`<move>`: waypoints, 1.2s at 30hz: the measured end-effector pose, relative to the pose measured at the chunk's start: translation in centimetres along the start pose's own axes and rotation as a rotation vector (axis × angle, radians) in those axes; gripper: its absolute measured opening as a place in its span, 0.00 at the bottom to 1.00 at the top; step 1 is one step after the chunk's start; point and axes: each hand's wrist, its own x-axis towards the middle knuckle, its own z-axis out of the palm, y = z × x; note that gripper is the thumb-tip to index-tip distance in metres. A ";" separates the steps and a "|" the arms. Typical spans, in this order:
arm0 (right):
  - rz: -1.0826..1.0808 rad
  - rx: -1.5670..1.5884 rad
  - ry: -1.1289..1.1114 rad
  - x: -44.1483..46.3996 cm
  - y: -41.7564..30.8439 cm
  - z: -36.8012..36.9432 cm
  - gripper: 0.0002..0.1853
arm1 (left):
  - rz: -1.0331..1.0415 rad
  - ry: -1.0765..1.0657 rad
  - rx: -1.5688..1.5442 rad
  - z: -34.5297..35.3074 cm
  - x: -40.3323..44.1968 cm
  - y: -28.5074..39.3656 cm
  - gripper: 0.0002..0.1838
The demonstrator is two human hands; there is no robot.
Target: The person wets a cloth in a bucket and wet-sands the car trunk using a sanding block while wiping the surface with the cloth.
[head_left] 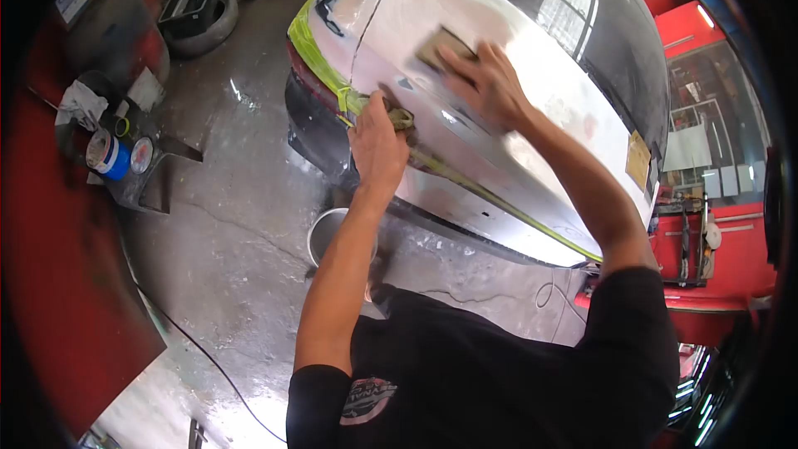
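Note:
A car body panel point(532, 58) with patches of white and pinkish primer lies in front of me, wet and shiny in places. My right hand point(486, 83), blurred by motion, presses a flat brownish sanding pad point(445, 46) against the panel's upper part. Lower down and to the left, my left hand point(378, 141) is closed around a crumpled greenish cloth point(402, 119) at the panel's edge. Yellow-green masking tape point(314, 46) runs along the left corner and on below the panel. The palm side of both hands is hidden.
A bucket point(328, 237) stands on the concrete floor below my left forearm. To the left are a stand point(150, 187) with tins and rags, and a tyre point(204, 29). A dark cable point(204, 353) crosses the floor. Red cabinets point(719, 241) line the right side.

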 end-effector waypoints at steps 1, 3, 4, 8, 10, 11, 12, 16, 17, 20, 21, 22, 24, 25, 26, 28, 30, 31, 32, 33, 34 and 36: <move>-0.044 0.019 0.009 -2.3 0.2 -0.3 0.29 | 0.033 0.024 0.004 0.3 -0.2 -0.4 0.41; -0.111 0.022 -0.011 -0.9 1.5 0.0 0.29 | 0.072 0.056 0.015 1.3 0.0 -1.3 0.39; -0.140 0.020 -0.010 0.2 2.5 -0.1 0.29 | 0.085 0.064 0.019 1.7 0.2 -1.8 0.38; -0.025 -0.126 0.131 6.7 6.0 2.5 0.26 | 0.013 0.012 0.006 0.5 -0.3 -0.3 0.35; -0.029 -0.041 0.108 2.7 4.2 1.4 0.26 | 0.043 0.008 -0.014 0.4 -0.5 -0.1 0.34; 0.026 -0.032 0.003 -0.4 2.3 -0.7 0.27 | 0.039 0.003 -0.039 0.3 -0.2 0.1 0.34; -0.042 0.046 0.033 -3.4 2.7 -0.4 0.28 | 0.022 -0.003 -0.056 0.3 -0.3 0.0 0.34; -0.095 -0.061 0.030 -0.8 4.9 -0.8 0.28 | 0.078 0.045 -0.009 1.4 0.1 -1.0 0.36; -0.124 -0.104 0.059 1.0 6.1 0.0 0.27 | 0.061 0.031 -0.013 1.3 0.1 -1.2 0.36; -0.115 -0.179 0.236 3.2 7.7 2.1 0.26 | -0.022 -0.026 -0.047 0.1 -0.5 -0.1 0.36; -0.053 -0.113 0.120 0.8 6.1 0.5 0.26 | -0.043 -0.038 -0.048 -0.1 -0.8 0.3 0.36; 0.005 -0.052 0.011 -1.9 4.0 -1.4 0.26 | -0.057 -0.042 -0.052 -0.1 -0.4 0.6 0.36; -0.094 0.047 0.057 -7.5 3.9 -1.7 0.27 | -0.031 -0.026 -0.073 0.3 -0.3 0.3 0.36; -0.158 0.037 0.082 -7.7 4.7 -1.2 0.27 | -0.026 -0.015 -0.079 0.5 -0.3 -0.1 0.36; -0.224 0.022 0.122 -7.0 5.7 -0.7 0.27 | 0.012 0.015 -0.056 1.0 0.1 -0.7 0.37; -0.072 -0.020 -0.004 -2.0 6.2 -1.5 0.26 | 0.088 0.053 -0.006 1.8 -0.5 -1.7 0.38; -0.122 -0.109 0.167 1.3 8.4 1.5 0.25 | -0.045 -0.017 -0.050 0.7 -0.6 0.0 0.38; -0.139 -0.133 0.213 1.7 8.5 1.8 0.25 | -0.101 -0.051 -0.067 0.0 -0.3 0.7 0.38; -0.150 -0.158 0.249 1.2 8.6 1.8 0.25 | -0.094 -0.048 -0.058 -0.1 -0.5 1.0 0.38; -0.088 -0.087 0.153 -1.6 6.8 0.4 0.26 | -0.086 -0.041 -0.053 -0.1 -0.3 1.1 0.38; -0.043 -0.021 0.053 -4.7 5.1 -1.4 0.26 | -0.085 -0.036 -0.049 0.0 -0.4 1.1 0.38; -0.033 0.031 -0.036 -9.1 4.7 -2.6 0.26 | -0.026 -0.024 -0.012 0.6 -0.5 0.4 0.38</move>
